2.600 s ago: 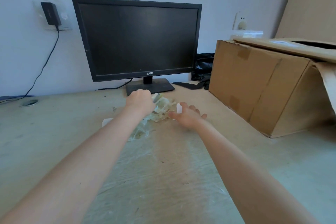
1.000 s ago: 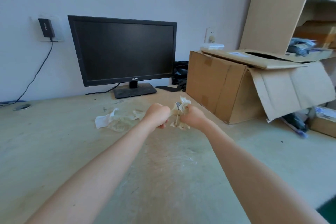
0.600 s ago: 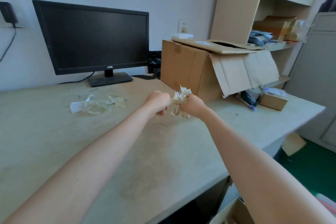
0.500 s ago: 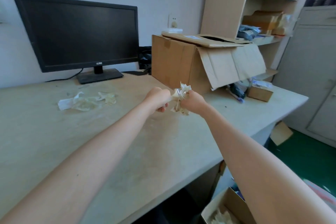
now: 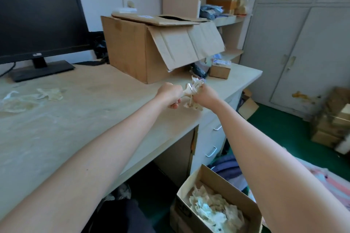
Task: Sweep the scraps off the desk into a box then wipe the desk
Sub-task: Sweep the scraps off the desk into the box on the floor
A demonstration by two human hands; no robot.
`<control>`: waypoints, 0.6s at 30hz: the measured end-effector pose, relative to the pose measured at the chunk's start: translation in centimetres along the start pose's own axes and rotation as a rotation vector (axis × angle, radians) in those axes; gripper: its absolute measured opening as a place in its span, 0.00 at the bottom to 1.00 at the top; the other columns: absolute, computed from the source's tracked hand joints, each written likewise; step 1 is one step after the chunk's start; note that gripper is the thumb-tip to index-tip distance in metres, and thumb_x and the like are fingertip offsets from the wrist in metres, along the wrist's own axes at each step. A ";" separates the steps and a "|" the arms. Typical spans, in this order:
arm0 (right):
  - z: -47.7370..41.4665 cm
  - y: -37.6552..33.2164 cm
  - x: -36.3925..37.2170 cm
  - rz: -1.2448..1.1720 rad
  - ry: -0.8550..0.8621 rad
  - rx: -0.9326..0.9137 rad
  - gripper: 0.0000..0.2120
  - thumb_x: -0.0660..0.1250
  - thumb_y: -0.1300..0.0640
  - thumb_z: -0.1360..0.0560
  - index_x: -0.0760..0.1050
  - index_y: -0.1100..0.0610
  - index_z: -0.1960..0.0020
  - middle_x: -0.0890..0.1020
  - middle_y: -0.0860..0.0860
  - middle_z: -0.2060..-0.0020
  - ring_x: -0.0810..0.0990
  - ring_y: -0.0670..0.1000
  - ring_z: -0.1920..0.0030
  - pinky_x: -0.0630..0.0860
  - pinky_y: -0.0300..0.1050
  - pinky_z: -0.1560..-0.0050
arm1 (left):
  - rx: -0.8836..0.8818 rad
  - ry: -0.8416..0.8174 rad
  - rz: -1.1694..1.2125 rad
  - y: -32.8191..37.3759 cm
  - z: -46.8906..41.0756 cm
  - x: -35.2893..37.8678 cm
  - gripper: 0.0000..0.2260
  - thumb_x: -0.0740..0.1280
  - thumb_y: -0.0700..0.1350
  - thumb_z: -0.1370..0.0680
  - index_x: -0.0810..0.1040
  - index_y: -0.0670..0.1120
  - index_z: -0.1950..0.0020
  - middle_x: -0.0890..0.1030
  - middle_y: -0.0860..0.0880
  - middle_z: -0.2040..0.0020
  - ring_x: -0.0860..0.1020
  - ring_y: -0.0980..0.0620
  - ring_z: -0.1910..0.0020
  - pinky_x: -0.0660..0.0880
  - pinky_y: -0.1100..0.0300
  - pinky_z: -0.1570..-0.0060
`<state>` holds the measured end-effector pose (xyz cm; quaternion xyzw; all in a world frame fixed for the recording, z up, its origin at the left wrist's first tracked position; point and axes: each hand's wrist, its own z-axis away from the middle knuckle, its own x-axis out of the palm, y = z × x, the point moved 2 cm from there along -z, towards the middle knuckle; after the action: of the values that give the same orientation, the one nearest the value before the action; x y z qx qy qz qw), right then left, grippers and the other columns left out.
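Scraps (image 5: 195, 86) sat bunched in tightly curled left hand (image 5: 169, 93) and right hand (image 5: 205, 96) near desk's (image 5: 94, 119) right edge; dropping them into the floor box (image 5: 223, 183) looked next.

Crumpled scrap bundle (image 5: 196, 85) above desk (image 5: 91, 111) edge, loose scraps (image 5: 49, 94) leftward; part-filled box (image 5: 225, 182) below

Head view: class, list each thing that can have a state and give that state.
left hand, grips the scrap bunch.
right hand, grips the same bunch.
floor box, open, partly filled with scraps.
desk scraps, lying loose, not yet cleared.
big carton, one flap hanging down.
monitor, screen dark.
cabinet doors, shut.
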<state>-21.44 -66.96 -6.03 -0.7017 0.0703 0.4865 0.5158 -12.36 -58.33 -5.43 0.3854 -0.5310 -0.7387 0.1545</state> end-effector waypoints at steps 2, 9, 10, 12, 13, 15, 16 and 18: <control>0.4 1.5 -1.0 -0.018 0.027 0.015 0.17 0.55 0.64 0.21 0.67 0.66 0.34 0.74 0.61 0.36 0.73 0.60 0.36 0.70 0.48 0.38 | -0.003 -0.033 0.008 0.4 0.1 2.2 0.12 0.57 0.38 0.23 0.77 0.40 0.44 0.73 0.46 0.69 0.66 0.52 0.76 0.65 0.70 0.84; 0.0 8.0 -3.7 0.001 0.101 0.081 0.17 0.58 0.62 0.25 0.69 0.65 0.36 0.77 0.59 0.48 0.76 0.58 0.47 0.68 0.42 0.60 | -0.033 -0.113 0.091 1.1 1.2 8.9 0.08 0.56 0.38 0.21 0.74 0.39 0.49 0.71 0.46 0.68 0.65 0.53 0.75 0.64 0.72 0.84; -0.1 8.8 -3.8 0.000 0.104 0.087 0.17 0.58 0.62 0.25 0.69 0.65 0.37 0.77 0.58 0.50 0.75 0.57 0.51 0.67 0.41 0.63 | -0.036 -0.122 0.086 1.1 1.3 9.6 0.08 0.56 0.38 0.21 0.74 0.39 0.49 0.71 0.46 0.68 0.66 0.54 0.75 0.64 0.73 0.85; 0.0 10.5 -3.9 0.001 0.103 0.109 0.17 0.58 0.62 0.25 0.69 0.65 0.38 0.75 0.56 0.53 0.72 0.54 0.55 0.64 0.39 0.68 | -0.034 -0.140 0.082 0.8 1.2 11.3 0.11 0.57 0.39 0.21 0.76 0.39 0.45 0.72 0.46 0.68 0.66 0.54 0.75 0.64 0.72 0.85; 0.0 11.4 -3.8 -0.002 0.104 0.118 0.15 0.57 0.61 0.25 0.70 0.65 0.39 0.74 0.55 0.54 0.72 0.54 0.55 0.64 0.38 0.69 | -0.029 -0.153 0.081 0.5 0.9 12.1 0.12 0.57 0.39 0.21 0.77 0.39 0.44 0.72 0.46 0.68 0.66 0.54 0.75 0.64 0.72 0.85; 0.1 13.0 -3.5 -0.013 0.101 0.136 0.13 0.57 0.61 0.25 0.70 0.62 0.42 0.75 0.54 0.57 0.73 0.54 0.56 0.63 0.38 0.70 | -0.036 -0.172 0.067 -0.3 0.9 13.6 0.11 0.58 0.39 0.22 0.77 0.39 0.45 0.72 0.46 0.69 0.66 0.53 0.76 0.64 0.72 0.85; 0.1 13.7 -3.2 -0.011 0.094 0.143 0.10 0.57 0.61 0.24 0.70 0.61 0.44 0.75 0.53 0.59 0.74 0.54 0.56 0.64 0.38 0.70 | -0.044 -0.179 0.055 -0.8 0.9 14.3 0.09 0.58 0.39 0.22 0.76 0.40 0.47 0.72 0.46 0.70 0.66 0.53 0.76 0.64 0.72 0.85; 0.4 15.2 -2.2 -0.023 0.070 0.157 0.08 0.57 0.61 0.23 0.70 0.61 0.46 0.77 0.53 0.58 0.76 0.57 0.53 0.67 0.39 0.66 | -0.075 -0.205 0.028 -2.2 0.9 15.6 0.07 0.58 0.39 0.22 0.75 0.39 0.50 0.71 0.46 0.71 0.65 0.53 0.76 0.63 0.71 0.85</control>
<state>-31.98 -74.53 -14.34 -0.6763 0.1183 0.4486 0.5721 -22.86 -66.82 -13.57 0.2941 -0.5213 -0.7914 0.1241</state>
